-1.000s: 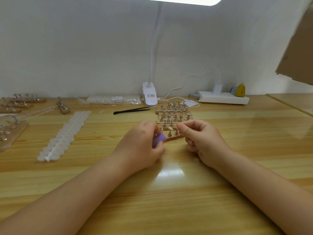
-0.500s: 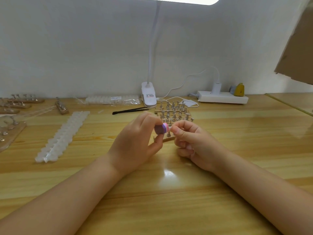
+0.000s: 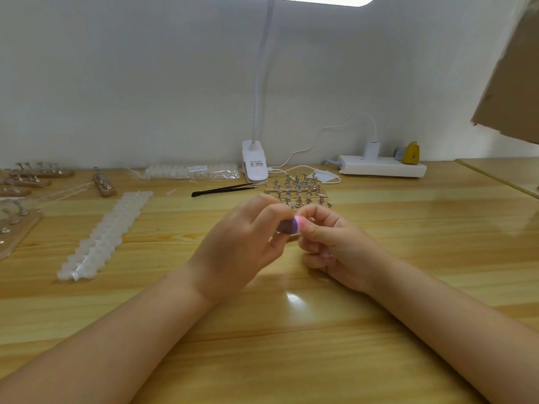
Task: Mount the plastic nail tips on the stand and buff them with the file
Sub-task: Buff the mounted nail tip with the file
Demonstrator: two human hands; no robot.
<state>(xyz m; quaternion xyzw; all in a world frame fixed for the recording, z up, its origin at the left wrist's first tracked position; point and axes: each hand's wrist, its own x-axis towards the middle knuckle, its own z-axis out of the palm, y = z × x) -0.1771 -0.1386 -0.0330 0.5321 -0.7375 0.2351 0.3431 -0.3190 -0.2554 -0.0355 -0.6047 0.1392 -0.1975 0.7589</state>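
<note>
While the left hand [image 3: 242,243] pinches a purple file [image 3: 288,225], the right hand's [image 3: 335,246] curled fingertips meet it, hiding any nail tip, just near of the stand [image 3: 300,191].

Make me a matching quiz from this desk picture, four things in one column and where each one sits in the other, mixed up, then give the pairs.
Things:
1. file
2. tweezers
3. power strip
4. nail tip strip

Places:
A. by the wall, far right of the lamp clamp
B. flat on the table, left of both hands
C. held in the left hand, against the right hand
D. on the table just left of the stand

Pairs: 1-C, 2-D, 3-A, 4-B
</note>
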